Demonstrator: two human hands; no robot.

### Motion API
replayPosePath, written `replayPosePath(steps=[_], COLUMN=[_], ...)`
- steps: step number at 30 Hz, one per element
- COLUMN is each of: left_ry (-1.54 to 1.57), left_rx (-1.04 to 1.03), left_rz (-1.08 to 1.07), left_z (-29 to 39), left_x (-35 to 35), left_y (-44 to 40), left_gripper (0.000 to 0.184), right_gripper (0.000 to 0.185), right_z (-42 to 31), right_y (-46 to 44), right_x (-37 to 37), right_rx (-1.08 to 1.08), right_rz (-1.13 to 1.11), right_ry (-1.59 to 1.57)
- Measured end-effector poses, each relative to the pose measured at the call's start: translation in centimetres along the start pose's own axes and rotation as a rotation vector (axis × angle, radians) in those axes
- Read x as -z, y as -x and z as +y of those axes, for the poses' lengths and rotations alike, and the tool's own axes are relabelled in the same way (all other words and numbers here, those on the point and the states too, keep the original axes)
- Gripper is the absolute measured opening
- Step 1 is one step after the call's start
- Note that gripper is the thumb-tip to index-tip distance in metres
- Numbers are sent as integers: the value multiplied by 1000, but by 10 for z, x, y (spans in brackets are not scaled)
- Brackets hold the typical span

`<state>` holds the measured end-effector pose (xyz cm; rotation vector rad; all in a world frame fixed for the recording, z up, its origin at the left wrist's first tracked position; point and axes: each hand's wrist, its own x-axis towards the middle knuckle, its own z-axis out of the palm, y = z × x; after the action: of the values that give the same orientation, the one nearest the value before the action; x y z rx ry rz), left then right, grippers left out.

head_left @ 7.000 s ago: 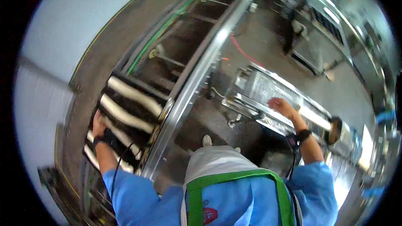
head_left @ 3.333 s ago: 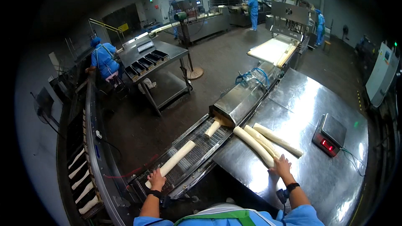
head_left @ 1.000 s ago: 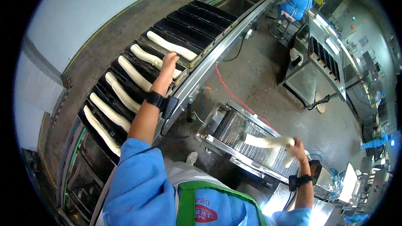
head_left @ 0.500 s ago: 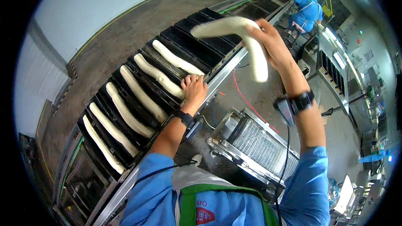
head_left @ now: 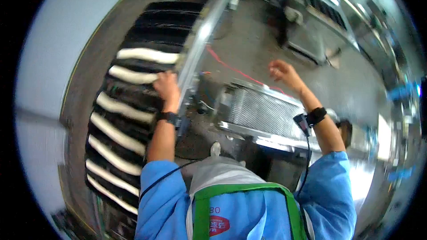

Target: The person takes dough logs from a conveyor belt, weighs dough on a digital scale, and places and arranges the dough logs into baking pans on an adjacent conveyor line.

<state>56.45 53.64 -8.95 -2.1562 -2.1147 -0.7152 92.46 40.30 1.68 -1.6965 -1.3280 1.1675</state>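
My left hand [head_left: 167,87] is at the near rim of the black baking pans [head_left: 120,90], its fingers touching or just over the end of a pale dough strip [head_left: 133,75]. Motion blur smears these fingers, so their grip is unclear. Another dough strip [head_left: 149,55] lies in the pan beyond. Several more strips, such as this long one [head_left: 116,134], rest one to a pan toward me. Out to the right, my right hand [head_left: 284,74] hangs in the air, fingers loosely bent and apart, with nothing in it.
A metal rail [head_left: 195,46] runs along the pans' right side. Below my right hand stands a low mesh-belt conveyor [head_left: 262,109]. A red hose [head_left: 227,66] crosses the floor. Farther right is a metal table [head_left: 307,46] with dark pans.
The dough strip that my right hand held now lies in a pan, and that hand is empty. My view has turned and moved; the left hand stays by the pan rim.
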Motion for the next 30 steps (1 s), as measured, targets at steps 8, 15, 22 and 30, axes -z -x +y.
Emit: replayPosePath(steps=[8,15,22,30], left_ry=[-236,312,120,835], left_rx=[7,-1032,-1114,-316], left_rz=[91,-480,-705,-1831], left_z=[23,257,371,339], left_x=[-55,-48,-48,-12], left_y=[-2,201,296,249], left_gripper=[41,44,42,39], right_gripper=[37,64,60,42], right_z=[185,243,258,374], right_y=[306,542,592,679], right_x=[-13,-43,-56,-34], right_rx=[-410,-1234,-1324,-795], right_rz=[589,879,759,778], right_ry=[560,630,561,-116])
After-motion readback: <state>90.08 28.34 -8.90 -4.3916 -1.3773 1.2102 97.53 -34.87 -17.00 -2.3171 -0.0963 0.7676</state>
